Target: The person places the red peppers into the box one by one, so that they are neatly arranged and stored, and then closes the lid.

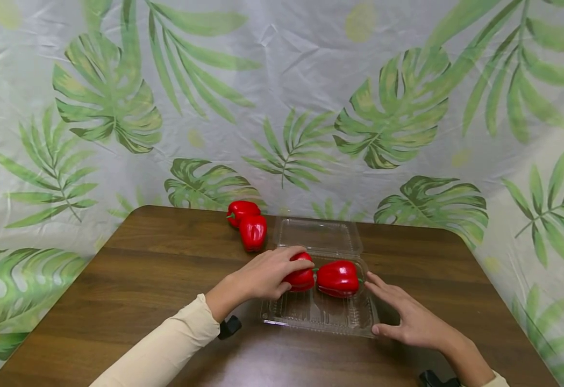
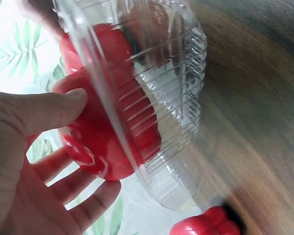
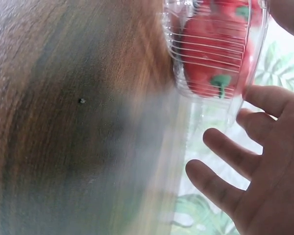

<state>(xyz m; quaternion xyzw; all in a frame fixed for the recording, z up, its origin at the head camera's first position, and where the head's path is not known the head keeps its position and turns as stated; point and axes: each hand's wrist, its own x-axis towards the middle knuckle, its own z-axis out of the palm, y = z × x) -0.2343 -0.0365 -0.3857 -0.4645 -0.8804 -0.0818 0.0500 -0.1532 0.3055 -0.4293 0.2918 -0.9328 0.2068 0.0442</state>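
Note:
A clear plastic clamshell container sits on the table with its lid folded back behind it. My left hand grips a red bell pepper in the container's left side. In the left wrist view, the thumb presses one side of that pepper and the fingers curl about its other side. A second red bell pepper lies beside it on the right, its green stem pointing right. My right hand holds nothing; its spread fingers are at the container's right rim.
Two more red bell peppers lie against each other on the wooden table, behind and left of the container. A leaf-printed cloth hangs right behind the table's back edge.

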